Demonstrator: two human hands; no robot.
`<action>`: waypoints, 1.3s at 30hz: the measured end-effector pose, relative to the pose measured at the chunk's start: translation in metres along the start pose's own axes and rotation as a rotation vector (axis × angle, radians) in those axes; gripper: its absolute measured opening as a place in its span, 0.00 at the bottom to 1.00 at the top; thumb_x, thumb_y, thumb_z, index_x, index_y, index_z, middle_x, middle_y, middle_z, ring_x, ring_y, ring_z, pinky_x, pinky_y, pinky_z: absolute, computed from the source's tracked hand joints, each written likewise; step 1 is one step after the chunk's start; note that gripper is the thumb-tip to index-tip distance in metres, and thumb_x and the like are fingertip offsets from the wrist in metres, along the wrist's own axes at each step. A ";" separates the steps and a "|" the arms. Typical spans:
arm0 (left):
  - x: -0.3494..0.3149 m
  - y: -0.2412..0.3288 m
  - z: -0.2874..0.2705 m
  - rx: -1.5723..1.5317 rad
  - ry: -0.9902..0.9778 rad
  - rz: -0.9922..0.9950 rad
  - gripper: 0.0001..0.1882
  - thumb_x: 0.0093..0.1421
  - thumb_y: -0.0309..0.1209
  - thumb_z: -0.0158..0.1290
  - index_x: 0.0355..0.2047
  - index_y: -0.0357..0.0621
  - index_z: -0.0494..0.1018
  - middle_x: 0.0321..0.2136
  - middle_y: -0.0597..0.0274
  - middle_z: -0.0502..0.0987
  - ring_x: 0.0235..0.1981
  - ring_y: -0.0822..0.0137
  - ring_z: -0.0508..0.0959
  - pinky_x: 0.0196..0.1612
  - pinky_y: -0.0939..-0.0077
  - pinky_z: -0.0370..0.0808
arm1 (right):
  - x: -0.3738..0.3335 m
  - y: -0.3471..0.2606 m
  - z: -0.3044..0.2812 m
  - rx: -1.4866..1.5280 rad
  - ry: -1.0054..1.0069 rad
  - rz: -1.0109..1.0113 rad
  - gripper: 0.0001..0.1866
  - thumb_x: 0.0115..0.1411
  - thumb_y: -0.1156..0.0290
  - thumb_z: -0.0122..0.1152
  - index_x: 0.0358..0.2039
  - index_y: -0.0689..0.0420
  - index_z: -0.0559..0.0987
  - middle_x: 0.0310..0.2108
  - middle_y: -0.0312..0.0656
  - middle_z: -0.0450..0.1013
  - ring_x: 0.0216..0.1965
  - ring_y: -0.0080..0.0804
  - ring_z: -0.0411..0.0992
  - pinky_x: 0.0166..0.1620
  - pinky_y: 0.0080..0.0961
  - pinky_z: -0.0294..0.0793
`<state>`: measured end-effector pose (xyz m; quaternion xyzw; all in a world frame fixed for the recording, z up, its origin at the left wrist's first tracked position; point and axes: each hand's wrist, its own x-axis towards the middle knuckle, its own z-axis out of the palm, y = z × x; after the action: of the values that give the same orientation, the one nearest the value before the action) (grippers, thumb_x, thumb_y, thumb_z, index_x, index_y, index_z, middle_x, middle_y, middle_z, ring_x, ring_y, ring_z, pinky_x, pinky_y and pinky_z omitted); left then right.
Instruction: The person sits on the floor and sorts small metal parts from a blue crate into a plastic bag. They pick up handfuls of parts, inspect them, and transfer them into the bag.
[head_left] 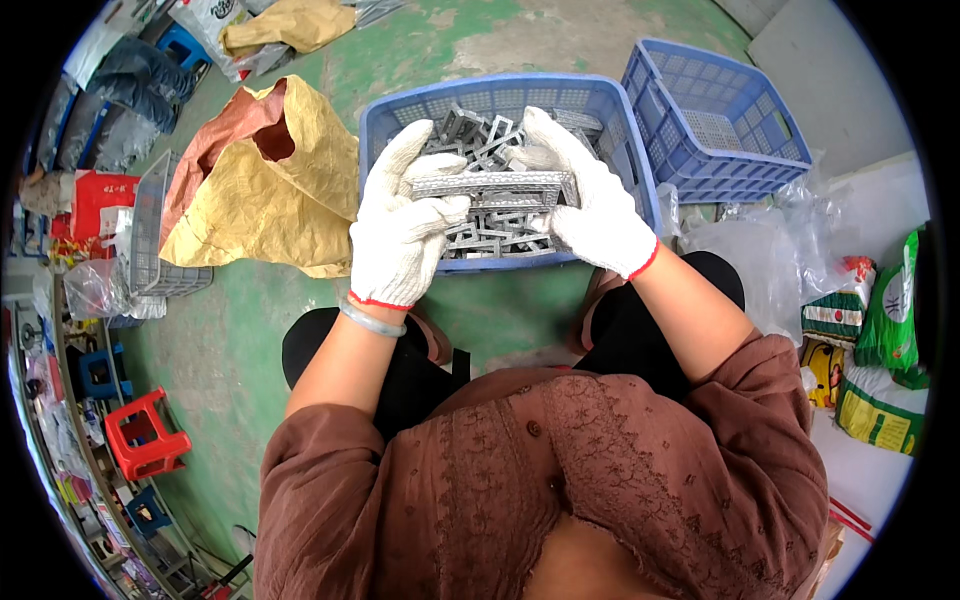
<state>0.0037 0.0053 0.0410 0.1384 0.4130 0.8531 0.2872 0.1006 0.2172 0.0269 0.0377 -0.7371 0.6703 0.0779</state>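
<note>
Both hands, in white knitted gloves with red cuffs, hold a stack of grey perforated metal strips (495, 187) level above a blue plastic lattice crate (500, 95) that is heaped with loose grey metal frame pieces (490, 235). The left hand (400, 225) grips the stack's left end, and its fingers (440, 212) are curled and clamped around that end. The right hand (585, 190) closes on the right end, thumb on the near side and fingers wrapped over the far side.

The likely trouble is slippage. The strips are thin and lie loosely on one another, so an uneven squeeze could let one slide out and drop back into the heap. A sharp stamped edge might also snag the glove knit.

Both forearms rise from the lower edge and converge over the crate, wrists bent slightly inward, with a pale bangle (372, 320) on the left wrist. The person sits with knees apart just behind the crate on a green painted floor (230, 340).

A crumpled yellow paper sack (270, 200) lies to the left. A second, empty blue crate (715, 120) stands at the upper right, touching the first one's corner.
</note>
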 end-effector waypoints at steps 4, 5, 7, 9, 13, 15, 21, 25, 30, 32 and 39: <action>-0.004 0.004 0.005 0.019 0.001 0.033 0.39 0.52 0.08 0.49 0.66 0.39 0.60 0.48 0.48 0.75 0.47 0.56 0.79 0.47 0.69 0.81 | 0.001 -0.002 0.003 0.042 -0.007 0.002 0.52 0.44 0.92 0.50 0.73 0.57 0.52 0.71 0.45 0.55 0.69 0.40 0.60 0.63 0.30 0.67; -0.005 0.006 0.005 0.027 0.000 0.044 0.39 0.52 0.08 0.49 0.65 0.38 0.60 0.48 0.48 0.75 0.47 0.56 0.79 0.47 0.68 0.81 | -0.002 0.000 0.001 0.025 -0.012 -0.023 0.52 0.44 0.92 0.50 0.73 0.57 0.52 0.71 0.45 0.55 0.69 0.40 0.60 0.63 0.30 0.67; 0.001 0.019 0.004 0.080 -0.007 0.105 0.36 0.52 0.08 0.49 0.64 0.37 0.62 0.48 0.48 0.75 0.46 0.58 0.79 0.45 0.69 0.82 | -0.001 0.002 -0.001 -0.056 -0.002 -0.089 0.51 0.43 0.91 0.52 0.72 0.56 0.54 0.70 0.46 0.57 0.68 0.40 0.61 0.63 0.31 0.66; 0.008 0.039 0.003 0.164 -0.007 0.206 0.35 0.52 0.09 0.49 0.63 0.36 0.63 0.48 0.47 0.75 0.45 0.59 0.79 0.44 0.71 0.82 | 0.001 -0.006 -0.003 -0.250 0.055 0.005 0.52 0.40 0.85 0.54 0.72 0.56 0.57 0.67 0.49 0.63 0.70 0.38 0.57 0.68 0.29 0.56; 0.027 0.115 0.004 0.701 0.136 0.590 0.33 0.52 0.11 0.50 0.61 0.36 0.65 0.48 0.47 0.76 0.46 0.60 0.79 0.48 0.71 0.81 | 0.002 0.002 -0.013 -0.162 0.047 -0.012 0.51 0.44 0.89 0.53 0.72 0.52 0.57 0.65 0.47 0.66 0.64 0.37 0.67 0.62 0.28 0.66; 0.037 0.160 -0.018 0.757 0.112 0.768 0.32 0.54 0.12 0.51 0.61 0.35 0.65 0.50 0.47 0.76 0.49 0.60 0.78 0.51 0.70 0.79 | 0.005 0.000 -0.010 -0.086 0.034 -0.001 0.51 0.44 0.89 0.52 0.72 0.52 0.56 0.64 0.48 0.67 0.64 0.36 0.67 0.60 0.28 0.68; 0.108 0.248 -0.118 1.416 0.425 0.484 0.31 0.55 0.14 0.53 0.62 0.36 0.66 0.53 0.50 0.76 0.52 0.62 0.77 0.55 0.74 0.76 | 0.006 0.000 -0.014 -0.208 0.035 -0.027 0.50 0.44 0.90 0.47 0.72 0.52 0.56 0.64 0.50 0.66 0.64 0.36 0.67 0.51 0.27 0.75; 0.129 0.239 -0.176 1.437 0.377 0.148 0.31 0.52 0.20 0.59 0.59 0.42 0.72 0.52 0.59 0.80 0.50 0.68 0.79 0.54 0.79 0.73 | 0.004 -0.010 -0.018 -0.186 0.018 0.066 0.50 0.44 0.91 0.45 0.72 0.53 0.56 0.67 0.48 0.64 0.65 0.38 0.66 0.48 0.27 0.78; 0.097 0.227 -0.149 1.814 -0.013 -0.232 0.28 0.63 0.42 0.55 0.60 0.42 0.72 0.57 0.60 0.75 0.58 0.68 0.73 0.60 0.74 0.67 | 0.010 -0.013 -0.025 0.153 0.111 0.255 0.49 0.46 0.91 0.55 0.71 0.53 0.57 0.63 0.44 0.67 0.33 0.28 0.74 0.26 0.19 0.77; 0.086 0.228 -0.144 1.721 -0.120 -0.250 0.28 0.64 0.46 0.53 0.59 0.42 0.73 0.58 0.60 0.75 0.59 0.65 0.73 0.60 0.71 0.68 | 0.013 -0.009 -0.028 0.429 0.133 0.246 0.48 0.48 0.88 0.57 0.71 0.56 0.56 0.56 0.47 0.70 0.31 0.28 0.75 0.22 0.20 0.76; 0.059 0.183 -0.076 2.301 0.373 0.575 0.23 0.65 0.42 0.55 0.54 0.40 0.74 0.44 0.45 0.80 0.46 0.52 0.80 0.50 0.68 0.75 | 0.018 0.009 -0.033 0.827 0.039 0.046 0.46 0.48 0.86 0.58 0.70 0.62 0.55 0.49 0.49 0.74 0.41 0.38 0.79 0.34 0.26 0.81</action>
<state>-0.1481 -0.0973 0.1374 0.2754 0.9224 0.0240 -0.2698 0.0840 0.2515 0.0239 0.0366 -0.4046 0.9121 0.0552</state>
